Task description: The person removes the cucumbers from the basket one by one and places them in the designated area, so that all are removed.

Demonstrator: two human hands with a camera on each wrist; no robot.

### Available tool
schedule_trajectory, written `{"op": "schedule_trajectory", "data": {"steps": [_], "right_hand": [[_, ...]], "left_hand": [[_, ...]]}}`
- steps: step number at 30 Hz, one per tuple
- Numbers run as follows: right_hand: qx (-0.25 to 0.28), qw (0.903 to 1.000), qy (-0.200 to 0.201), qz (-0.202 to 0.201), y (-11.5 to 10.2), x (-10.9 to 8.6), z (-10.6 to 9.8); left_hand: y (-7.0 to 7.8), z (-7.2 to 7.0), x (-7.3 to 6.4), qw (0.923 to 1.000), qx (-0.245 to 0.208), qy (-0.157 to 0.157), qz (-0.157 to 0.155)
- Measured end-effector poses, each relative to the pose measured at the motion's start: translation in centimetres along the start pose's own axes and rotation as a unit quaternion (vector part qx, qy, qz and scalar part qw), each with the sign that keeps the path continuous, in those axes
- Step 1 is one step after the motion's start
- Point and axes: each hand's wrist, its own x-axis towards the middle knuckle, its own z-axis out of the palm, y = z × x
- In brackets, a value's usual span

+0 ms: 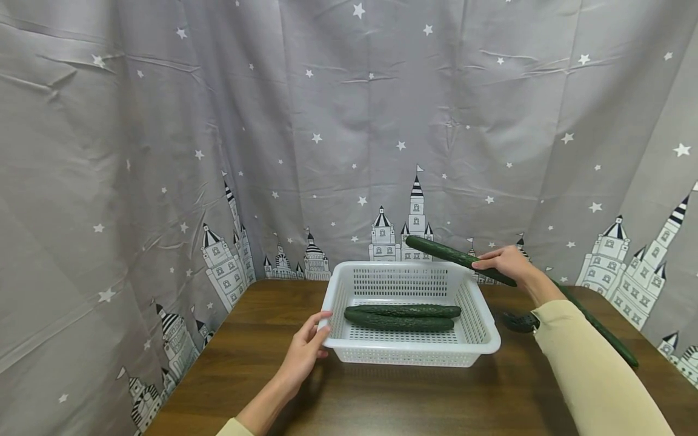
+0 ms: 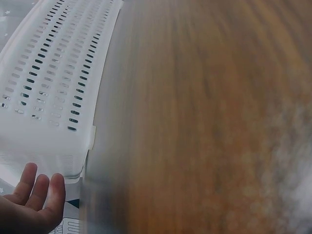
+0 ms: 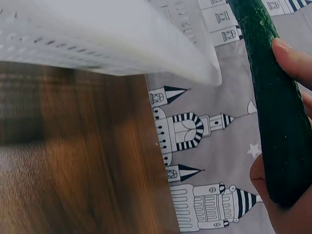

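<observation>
A white plastic basket (image 1: 411,357) with slotted sides stands on the table, with two dark green cucumbers (image 1: 400,321) lying side by side on its bottom. At its left end, my left hand (image 1: 306,346) grips the rim, and in the left wrist view its fingers (image 2: 56,195) reach against the basket's end wall (image 2: 58,122). My right hand (image 1: 507,263) pinches a third cucumber (image 1: 442,250) near its right end and holds it up, slanted, over the basket's back right corner. In the right wrist view this cucumber (image 3: 278,107) lies between thumb and fingers.
Another long cucumber (image 1: 605,336) lies on the right of the brown wooden table (image 1: 262,327), partly hidden behind my right sleeve (image 1: 594,363). A grey curtain (image 1: 338,121) printed with stars and castles hangs right behind the table and along its left.
</observation>
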Motion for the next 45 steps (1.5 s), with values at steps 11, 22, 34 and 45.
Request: {"op": "schedule_trajectory", "data": {"steps": [11, 22, 34, 45], "right_hand": [[-0.012, 0.9997, 0.018, 0.010, 2.0, -1.0, -0.8], [-0.030, 0.9977, 0.058, 0.016, 3.9, -2.1, -1.2], [-0.002, 0.9950, 0.077, 0.064, 5.7, -3.1, -1.3], [0.009, 0.9920, 0.097, 0.080, 6.7, -4.2, -1.3]], "left_hand": [[0.0, 0.0, 0.1, 1.0000, 0.001, -0.001, 0.001], [0.1, 0.0, 0.1, 1.0000, 0.006, -0.003, 0.000], [-0.1, 0.0, 0.1, 1.0000, 0.002, -0.002, -0.001], [-0.2, -0.1, 0.2, 1.0000, 0.001, -0.005, -0.004]]}}
